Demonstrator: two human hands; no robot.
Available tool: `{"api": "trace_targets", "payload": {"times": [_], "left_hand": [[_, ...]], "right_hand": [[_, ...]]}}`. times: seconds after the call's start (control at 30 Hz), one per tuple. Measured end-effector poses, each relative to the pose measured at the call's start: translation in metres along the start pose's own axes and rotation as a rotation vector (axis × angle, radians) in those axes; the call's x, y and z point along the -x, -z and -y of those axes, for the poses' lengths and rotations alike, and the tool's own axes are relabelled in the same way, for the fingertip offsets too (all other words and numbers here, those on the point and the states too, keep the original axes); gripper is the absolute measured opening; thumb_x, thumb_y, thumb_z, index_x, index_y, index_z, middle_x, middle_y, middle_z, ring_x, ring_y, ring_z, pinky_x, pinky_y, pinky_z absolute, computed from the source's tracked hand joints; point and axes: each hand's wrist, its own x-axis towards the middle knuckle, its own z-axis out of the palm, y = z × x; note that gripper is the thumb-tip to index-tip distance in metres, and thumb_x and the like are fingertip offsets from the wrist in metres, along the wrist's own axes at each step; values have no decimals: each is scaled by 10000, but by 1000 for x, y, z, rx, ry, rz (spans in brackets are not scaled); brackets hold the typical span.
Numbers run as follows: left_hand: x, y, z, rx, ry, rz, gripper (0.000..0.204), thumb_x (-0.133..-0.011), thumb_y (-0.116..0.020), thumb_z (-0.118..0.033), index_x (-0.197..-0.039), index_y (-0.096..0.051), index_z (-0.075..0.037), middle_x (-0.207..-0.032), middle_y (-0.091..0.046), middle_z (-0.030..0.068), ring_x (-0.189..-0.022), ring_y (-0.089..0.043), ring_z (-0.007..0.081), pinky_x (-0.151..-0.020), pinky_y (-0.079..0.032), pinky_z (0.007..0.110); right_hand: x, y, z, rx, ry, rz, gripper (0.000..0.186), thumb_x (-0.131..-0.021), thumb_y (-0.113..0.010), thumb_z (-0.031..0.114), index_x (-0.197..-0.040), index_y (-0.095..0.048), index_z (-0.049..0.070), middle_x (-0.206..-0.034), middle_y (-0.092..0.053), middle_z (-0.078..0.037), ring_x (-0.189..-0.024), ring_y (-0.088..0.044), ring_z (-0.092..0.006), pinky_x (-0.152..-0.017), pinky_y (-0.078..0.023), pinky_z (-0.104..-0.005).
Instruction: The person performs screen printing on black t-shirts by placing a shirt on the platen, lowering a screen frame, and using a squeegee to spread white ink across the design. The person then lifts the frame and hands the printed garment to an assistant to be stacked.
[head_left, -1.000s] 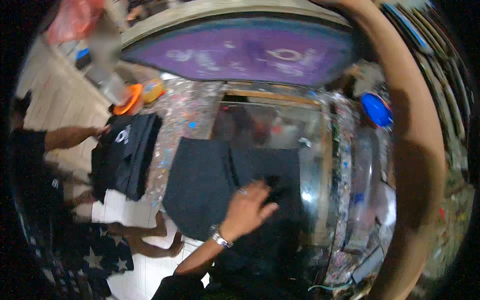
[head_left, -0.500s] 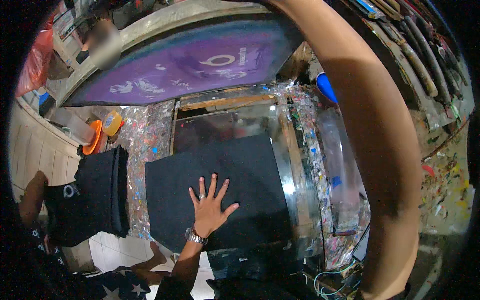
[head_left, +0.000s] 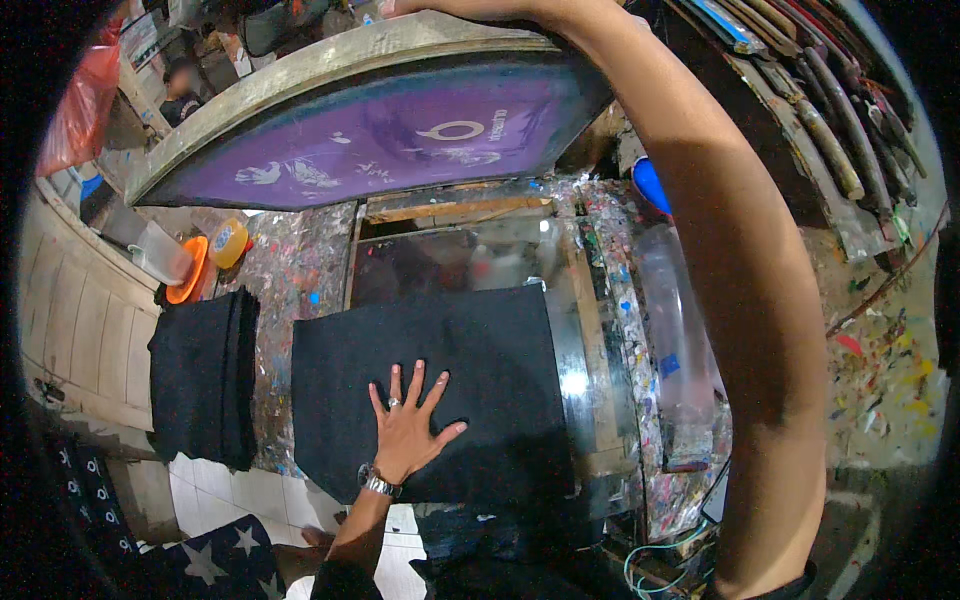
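Observation:
My left hand [head_left: 405,435] lies flat, fingers spread, on a black cloth [head_left: 505,345], with a ring and a metal watch showing. The cloth covers the near part of a glass panel [head_left: 455,262] set in the worktable. Beyond it a purple printing screen [head_left: 380,130] with pale designs is raised at a tilt. My right arm reaches up the right side, and my right hand [head_left: 420,8] grips the screen's top frame near the upper edge. To the left lies a stack of black cloths [head_left: 200,380].
A co-worker [head_left: 180,100] is at the upper left; star-patterned clothing and a leg show lower left. An orange bowl [head_left: 188,285], yellow tub [head_left: 228,242] and blue bowl [head_left: 650,185] stand on the paint-spattered table [head_left: 285,250]. Worn tools [head_left: 820,130] line the right.
My left hand has settled flat and spread, and the cloth lies more evenly. The co-worker's hand and a printed black piece have left the stack at left. The view has shifted.

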Motion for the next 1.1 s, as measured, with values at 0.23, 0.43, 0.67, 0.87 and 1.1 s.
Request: {"api": "trace_targets", "payload": {"times": [0.23,0.43,0.67,0.87,1.1], "left_hand": [[8,37,-10,108,-61,-171,809,-862,-538,-612,-1500,-275,-190,-1553,-219,165,-1404,-241,419,-1079,-186,649],[28,111,-21,1855,147,-754,556,-983,-525,-283,-1409,-255,-51,-1284,-483,197,-1025,-639,319,-808,-549,401],[66,-7,-22,1985,593,-372,439,-938,-589,-133,-1235,-338,71,-1135,-491,179,-966,-643,349,-793,-588,416],[68,-5,-27,1928,679,-326,454,-959,-551,-141,-1286,-306,56,-1201,-473,200,-994,-641,336,-822,-577,409],[70,-16,-4,1812,641,-172,417,-970,-543,-191,-1193,-344,99,-1047,-587,234,-921,-671,320,-773,-588,374]], "right_hand": [[52,-21,15,142,-50,-162,783,-752,-538,731,-948,-705,-9,-901,-669,-279,-879,-658,-439,-792,-526,-464],[204,-108,57,240,257,-403,467,-802,-640,523,-918,-668,71,-742,-635,-104,-754,-626,-248,-948,-327,-558],[265,-190,14,-88,11,580,467,-767,-686,460,-1045,-642,87,-922,-684,-168,-882,-650,-385,-747,-500,-488],[306,-215,37,47,146,371,400,-811,-667,359,-1136,-587,139,-807,-684,-138,-770,-679,-329,-750,-501,-502],[229,-269,-17,141,173,156,253,-908,-514,307,-1073,-606,139,-775,-662,-132,-690,-657,-294,-810,-438,-555]]}}
